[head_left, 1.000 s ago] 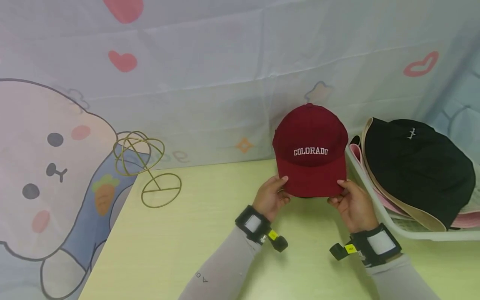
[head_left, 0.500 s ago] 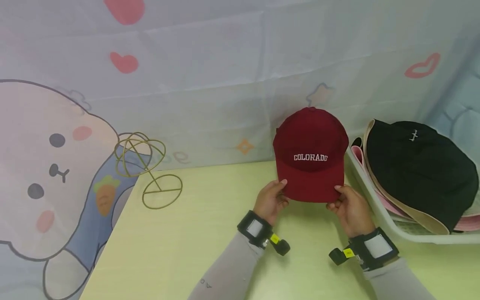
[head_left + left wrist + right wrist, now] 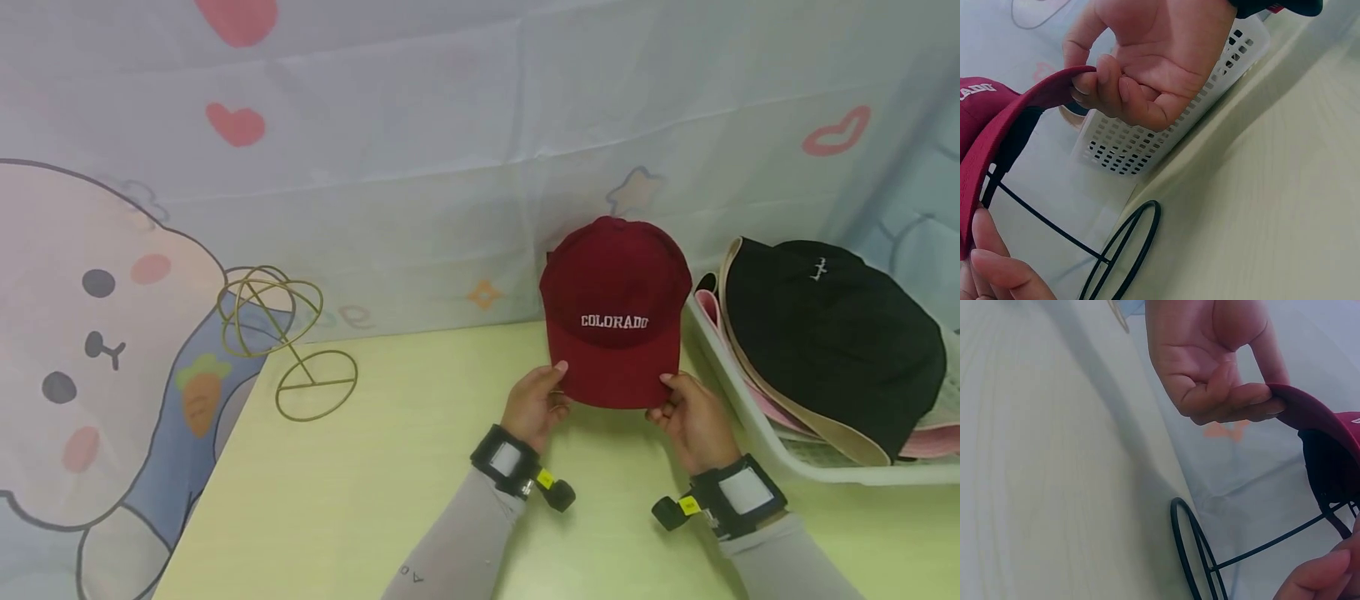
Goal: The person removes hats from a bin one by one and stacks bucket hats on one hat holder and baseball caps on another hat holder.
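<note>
A dark red baseball cap [image 3: 615, 308] with "COLORADO" in white letters faces me near the back of the table. It sits over a black wire hat stand [image 3: 1110, 261], whose stem and ring base show in both wrist views but are hidden behind the cap in the head view. My left hand [image 3: 534, 408] pinches the left side of the brim, thumb on top and fingers curled beneath. On the brim's right side my right hand [image 3: 693, 421] pinches in the same way. The dark inside of the cap shows under the brim in the right wrist view.
To the right a white perforated basket [image 3: 862, 475] holds a black bucket hat [image 3: 840, 342] with a beige lining, plus pink pieces beneath it. A bare gold wire hat stand [image 3: 317, 384] stands at left. Behind the table [image 3: 360, 500] hangs a printed cloth [image 3: 405, 233].
Both hands have drawn the brim slightly down and toward me, and the cap sits a little lower in view. The grip on both sides is unchanged.
</note>
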Demonstrator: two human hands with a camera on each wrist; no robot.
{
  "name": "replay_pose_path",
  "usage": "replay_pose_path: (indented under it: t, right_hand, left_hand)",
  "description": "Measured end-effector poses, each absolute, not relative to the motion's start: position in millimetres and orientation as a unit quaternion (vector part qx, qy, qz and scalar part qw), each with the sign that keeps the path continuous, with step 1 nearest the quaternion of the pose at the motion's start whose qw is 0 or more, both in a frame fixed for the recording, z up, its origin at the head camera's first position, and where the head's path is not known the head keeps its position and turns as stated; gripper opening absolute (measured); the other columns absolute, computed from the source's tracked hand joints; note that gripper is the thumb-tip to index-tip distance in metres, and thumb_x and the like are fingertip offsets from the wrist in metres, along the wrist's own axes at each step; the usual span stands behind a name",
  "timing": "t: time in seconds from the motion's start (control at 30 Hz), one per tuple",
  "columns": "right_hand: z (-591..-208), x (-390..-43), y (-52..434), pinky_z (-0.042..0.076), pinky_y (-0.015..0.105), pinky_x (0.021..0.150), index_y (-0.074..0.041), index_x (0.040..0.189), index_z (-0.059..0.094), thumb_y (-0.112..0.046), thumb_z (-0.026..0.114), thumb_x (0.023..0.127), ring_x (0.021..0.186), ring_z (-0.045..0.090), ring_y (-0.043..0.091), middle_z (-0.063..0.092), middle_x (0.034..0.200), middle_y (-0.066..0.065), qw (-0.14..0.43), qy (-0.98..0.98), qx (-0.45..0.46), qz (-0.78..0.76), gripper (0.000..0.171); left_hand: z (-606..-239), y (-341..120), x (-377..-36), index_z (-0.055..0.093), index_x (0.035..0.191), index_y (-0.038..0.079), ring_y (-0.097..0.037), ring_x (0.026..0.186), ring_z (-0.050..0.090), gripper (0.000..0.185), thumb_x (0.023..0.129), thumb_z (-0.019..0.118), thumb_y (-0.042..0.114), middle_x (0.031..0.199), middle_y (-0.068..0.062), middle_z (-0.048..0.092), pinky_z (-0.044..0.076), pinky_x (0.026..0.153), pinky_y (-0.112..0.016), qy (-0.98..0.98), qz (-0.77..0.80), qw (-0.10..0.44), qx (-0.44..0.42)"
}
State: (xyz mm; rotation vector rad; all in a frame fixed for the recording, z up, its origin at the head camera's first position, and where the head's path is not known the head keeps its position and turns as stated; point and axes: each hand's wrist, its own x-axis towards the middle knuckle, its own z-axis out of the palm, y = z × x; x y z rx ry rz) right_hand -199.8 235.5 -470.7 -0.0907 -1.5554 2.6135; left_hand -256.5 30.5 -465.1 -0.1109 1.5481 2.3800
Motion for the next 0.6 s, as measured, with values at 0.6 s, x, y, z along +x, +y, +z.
replay_pose_path:
  t: [0.6]
  right_hand:
    - [-477,-203,236,0.052,0.021,0.061,-0.015,0.08,0.061,-0.014,0.046,0.106,0.058,0.055,0.01,0.057,0.073,-0.003,0.043,-0.505,-0.045,0.861,0.03]
  left_hand:
    - [-479,30,-262,0.062,0.086,0.015,-0.01,0.07,0.055,0.015,0.095,0.07,0.024,0.078,0.006,0.054,0.046,0.058,-0.018,0.537,0.828,0.152,-0.055]
